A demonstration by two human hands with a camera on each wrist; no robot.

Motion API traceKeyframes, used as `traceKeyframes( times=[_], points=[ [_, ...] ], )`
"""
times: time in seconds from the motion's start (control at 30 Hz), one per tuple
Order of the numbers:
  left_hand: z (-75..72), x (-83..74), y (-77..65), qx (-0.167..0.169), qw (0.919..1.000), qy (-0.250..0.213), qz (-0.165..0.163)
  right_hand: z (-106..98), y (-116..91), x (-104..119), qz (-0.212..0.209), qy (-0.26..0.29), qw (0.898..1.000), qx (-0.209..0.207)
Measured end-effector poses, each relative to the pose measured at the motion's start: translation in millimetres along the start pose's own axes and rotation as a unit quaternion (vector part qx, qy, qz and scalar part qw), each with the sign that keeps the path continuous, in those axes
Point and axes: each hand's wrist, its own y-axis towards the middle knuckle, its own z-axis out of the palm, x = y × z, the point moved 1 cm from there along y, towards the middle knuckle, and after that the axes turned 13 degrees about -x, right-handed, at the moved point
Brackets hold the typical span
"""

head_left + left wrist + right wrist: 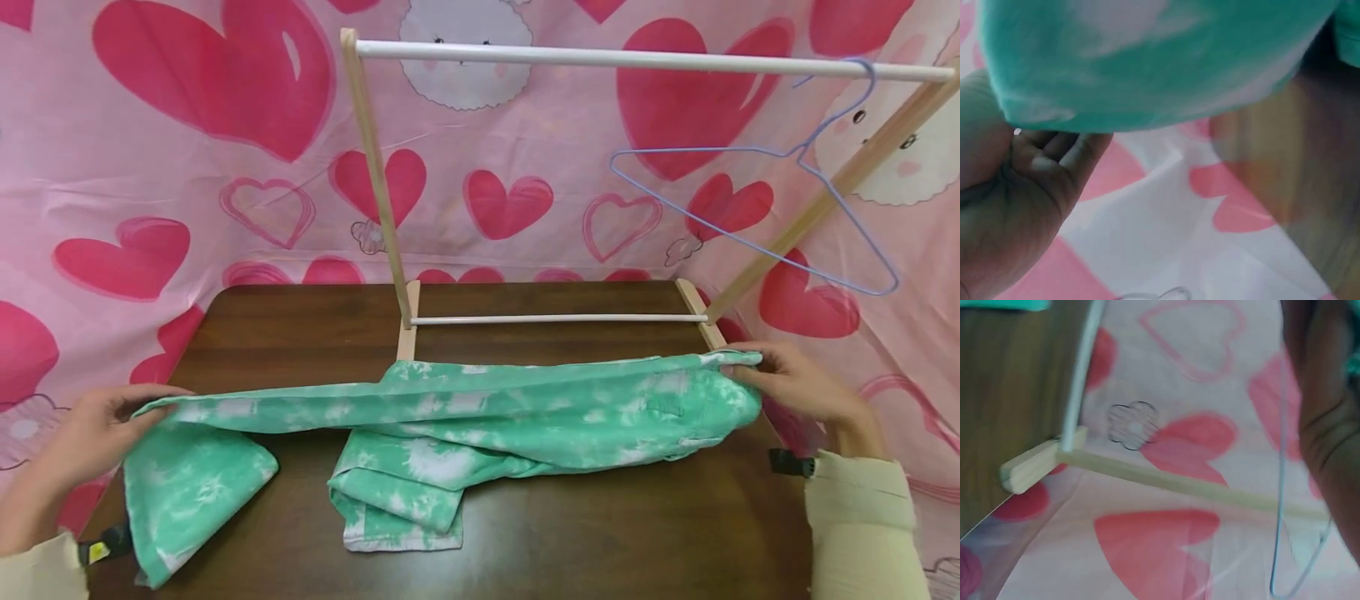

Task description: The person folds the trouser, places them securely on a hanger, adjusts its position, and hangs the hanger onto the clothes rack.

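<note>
At the far left, my left grip [90, 425] pinches a corner of the green-and-white garment [555, 421], thumb on the near side. In the left wrist view, the curled fingers show just beneath the cloth's edge. Beside that grip a loose, pointed flap [198, 496] hangs down over the left part of the desk [600, 533]; I cannot tell whether it is a sleeve. Pink heart-printed cloth [120, 183] hangs behind.

From there a narrow band of the garment runs across to my other side, drawn fairly straight. Around the middle its lower layers are bunched and doubled over one another, with a hemmed end [405, 529] lying on the desk toward me. The wooden rack [375, 167] stands just behind, its white top rail [600, 58] spanning above the garment.

Toward the right, a blue hanger [750, 150] hangs from that rail with nothing on it. Below it, at the far right, my right grip [795, 383] pinches the other end of the garment between thumb and fingers; the right wrist view catches little of this hold.

I judge the handling to be partway: the long edge is picked out and held at both ends, and some layers are doubled. The loose flap and bunched middle are not yet straightened, and the garment is off the hanger.
</note>
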Motion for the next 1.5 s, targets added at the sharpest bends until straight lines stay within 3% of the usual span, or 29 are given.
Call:
traceKeyframes(
  times=[0.13,0.23,0.37,0.53,0.67,0.83,0.97,1.17,1.33,1.5],
  points=[
    [15.1,2.6,7.4,0.009,0.9997,0.014,0.020,22,13,-8,-0.014,-0.077,0.997,0.005],
    [21.9,7.8,6.0,0.028,0.9990,0.031,0.015,36,16,-15,0.006,-0.119,0.993,0.019],
    [23.3,16.5,-0.8,0.073,0.9958,0.055,-0.011,51,15,-22,0.032,-0.146,0.988,0.035],
    [26.3,21.6,-7.9,0.104,0.9920,0.069,-0.021,67,17,-20,0.009,-0.158,0.987,0.034],
    [30.5,22.2,-9.3,0.095,0.9921,0.079,-0.018,77,22,-15,-0.017,-0.153,0.987,0.043],
    [31.5,21.4,-11.3,0.049,0.9960,0.074,-0.011,84,25,-13,-0.012,-0.168,0.983,0.067],
    [29.1,21.7,-15.2,0.035,0.9971,0.061,-0.030,77,24,-9,0.010,-0.184,0.980,0.073],
    [23.7,25.9,-18.2,0.002,0.9963,0.072,-0.047,49,20,1,0.019,-0.174,0.980,0.099],
    [17.5,29.3,-16.9,-0.019,0.9959,0.073,-0.050,27,18,3,-0.003,-0.180,0.978,0.101],
    [5.4,31.2,-17.1,-0.063,0.9959,0.057,-0.030,7,13,3,-0.031,-0.177,0.981,0.073]
  ],
)
